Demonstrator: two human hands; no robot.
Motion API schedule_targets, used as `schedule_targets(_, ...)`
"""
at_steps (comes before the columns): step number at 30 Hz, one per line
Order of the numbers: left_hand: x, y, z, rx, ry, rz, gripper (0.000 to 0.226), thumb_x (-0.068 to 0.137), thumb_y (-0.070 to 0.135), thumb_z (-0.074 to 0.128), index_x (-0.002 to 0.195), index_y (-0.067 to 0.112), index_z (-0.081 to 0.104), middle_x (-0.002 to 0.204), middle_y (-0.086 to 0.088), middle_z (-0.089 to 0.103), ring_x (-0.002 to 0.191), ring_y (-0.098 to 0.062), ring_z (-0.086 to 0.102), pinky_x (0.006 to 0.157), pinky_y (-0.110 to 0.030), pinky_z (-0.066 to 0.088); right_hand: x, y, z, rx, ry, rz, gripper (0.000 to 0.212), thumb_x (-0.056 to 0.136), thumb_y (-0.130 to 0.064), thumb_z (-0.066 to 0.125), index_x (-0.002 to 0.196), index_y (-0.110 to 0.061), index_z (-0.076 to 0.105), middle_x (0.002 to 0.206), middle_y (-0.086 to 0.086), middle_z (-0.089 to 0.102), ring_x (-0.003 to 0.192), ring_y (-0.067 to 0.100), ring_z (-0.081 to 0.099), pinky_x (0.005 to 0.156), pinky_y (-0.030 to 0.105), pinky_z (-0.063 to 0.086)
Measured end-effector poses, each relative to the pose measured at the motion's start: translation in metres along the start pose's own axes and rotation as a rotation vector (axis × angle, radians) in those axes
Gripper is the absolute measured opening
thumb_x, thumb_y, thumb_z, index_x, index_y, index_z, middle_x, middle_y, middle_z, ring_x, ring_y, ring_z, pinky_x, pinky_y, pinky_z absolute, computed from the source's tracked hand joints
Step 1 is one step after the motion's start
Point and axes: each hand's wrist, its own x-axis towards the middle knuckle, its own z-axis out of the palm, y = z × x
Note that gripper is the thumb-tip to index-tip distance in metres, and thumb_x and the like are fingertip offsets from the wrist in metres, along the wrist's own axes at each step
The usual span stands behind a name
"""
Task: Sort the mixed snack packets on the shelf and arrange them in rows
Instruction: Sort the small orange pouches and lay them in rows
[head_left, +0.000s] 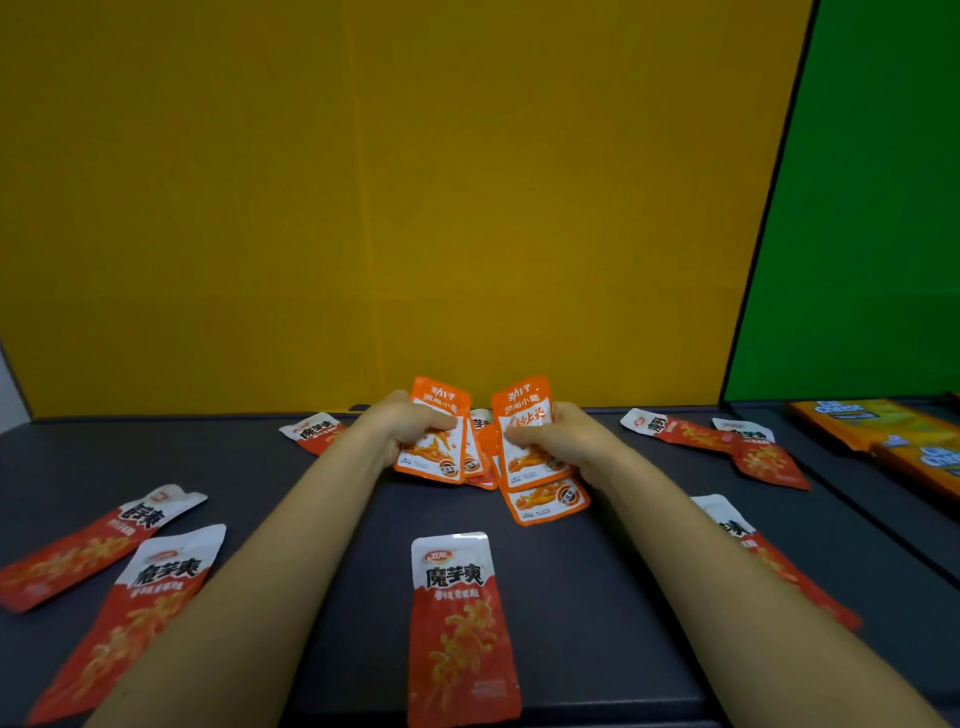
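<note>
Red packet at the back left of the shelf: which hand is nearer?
Left. The left hand sits just right of the red packet; the right hand is farther right, past the orange packets both hands hold.

Yellow back panel (363, 182): fills most of the upper frame, matte, with a faint vertical crease near centre and a fainter horizontal one low down.

Green panel (872, 208): upper right, angled toward the viewer.

Thin black strip (767, 208): slants between yellow and green, top right down to surface level.

Pale sliver of wall (8, 384): far left edge, beside the yellow.

Neighbouring dark board (852, 475): right edge, set off by a groove. Two yellow-orange "Cal Cheese" packs lie flat on it, the farther pack (872, 423) just behind the nearer pack (930, 465); the nearer one is cut by the frame edge.
</note>
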Motion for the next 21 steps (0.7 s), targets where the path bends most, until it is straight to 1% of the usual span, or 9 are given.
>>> schedule_targets(5,-0.001,0.000,0.008,0.023,-0.113,0.043,0.009,0.083,0.009,0.067,0.082,0.010,0.058,0.095,-0.015,0.068,0.062,-0.018,0.065,0.053,-0.030,0.054,-0.001,-0.001,-0.001,0.017,0.090,-0.003,0.011,0.084,-0.013,0.065,0.081,-0.019,0.057,0.102,0.011,0.070,0.072,0.017,0.066,0.061,0.028,0.051)
schedule_targets(7,-0.002,-0.001,0.013,0.021,-0.140,0.054,0.008,0.083,0.009,0.066,0.082,0.010,0.059,0.100,-0.017,0.068,0.064,-0.019,0.065,0.058,-0.032,0.055,-0.002,0.000,-0.003,0.058,0.090,0.021,0.010,0.084,-0.012,0.065,0.084,-0.018,0.058,0.103,0.013,0.070,0.067,0.015,0.064,0.057,0.027,0.049)
schedule_targets(9,-0.003,-0.001,0.015,-0.009,-0.133,0.059,0.007,0.083,0.008,0.066,0.084,0.009,0.059,0.105,-0.019,0.068,0.067,-0.021,0.065,0.068,-0.037,0.055,-0.002,0.002,-0.006,0.054,0.109,0.047,0.011,0.083,-0.011,0.066,0.093,-0.013,0.060,0.106,0.014,0.069,0.073,0.018,0.066,0.060,0.030,0.050)
schedule_targets(11,-0.002,-0.002,0.012,-0.059,-0.073,0.083,0.011,0.083,0.005,0.065,0.093,0.003,0.061,0.107,-0.022,0.067,0.066,-0.022,0.063,0.073,-0.040,0.053,-0.002,0.003,-0.009,-0.012,0.177,0.065,0.023,0.083,-0.012,0.065,0.104,-0.007,0.062,0.110,0.015,0.068,0.090,0.025,0.067,0.076,0.036,0.053)
schedule_targets(13,0.002,-0.004,0.002,-0.139,0.028,0.108,0.031,0.083,0.002,0.063,0.113,-0.004,0.057,0.111,-0.025,0.065,0.064,-0.023,0.061,0.073,-0.041,0.051,-0.004,0.003,-0.015,-0.104,0.303,0.053,0.027,0.083,-0.015,0.064,0.108,-0.006,0.063,0.113,0.015,0.067,0.102,0.029,0.064,0.087,0.038,0.050)
schedule_targets(15,0.006,-0.006,-0.012,-0.209,0.129,0.115,0.036,0.083,0.000,0.063,0.117,-0.006,0.054,0.114,-0.027,0.063,0.067,-0.027,0.061,0.073,-0.042,0.050,-0.008,0.001,-0.021,-0.089,0.369,0.012,0.016,0.083,-0.015,0.063,0.099,-0.010,0.063,0.113,0.015,0.067,0.102,0.030,0.064,0.084,0.036,0.050)
schedule_targets(16,0.007,-0.007,-0.018,-0.226,0.158,0.110,0.031,0.083,0.000,0.063,0.112,-0.005,0.057,0.113,-0.027,0.063,0.070,-0.029,0.062,0.073,-0.042,0.050,-0.010,0.000,-0.023,-0.041,0.373,-0.009,0.006,0.084,-0.014,0.063,0.089,-0.014,0.061,0.111,0.014,0.067,0.099,0.029,0.065,0.081,0.035,0.050)
schedule_targets(18,0.007,-0.007,-0.028,-0.217,0.174,0.078,0.015,0.082,0.002,0.064,0.097,-0.001,0.060,0.106,-0.026,0.066,0.062,-0.027,0.064,0.068,-0.040,0.054,-0.014,-0.002,-0.024,0.052,0.345,-0.049,0.012,0.085,-0.013,0.063,0.077,-0.021,0.056,0.107,0.013,0.069,0.093,0.027,0.066,0.079,0.036,0.050)
schedule_targets(21,0.003,-0.006,-0.027,-0.094,0.127,0.026,0.034,0.080,0.003,0.067,0.111,-0.004,0.054,0.081,-0.018,0.065,0.038,-0.018,0.062,0.041,-0.030,0.054,-0.017,-0.003,-0.018,0.083,0.218,-0.053,0.005,0.085,-0.014,0.064,0.087,-0.017,0.060,0.102,0.013,0.070,0.081,0.024,0.067,0.076,0.037,0.053)
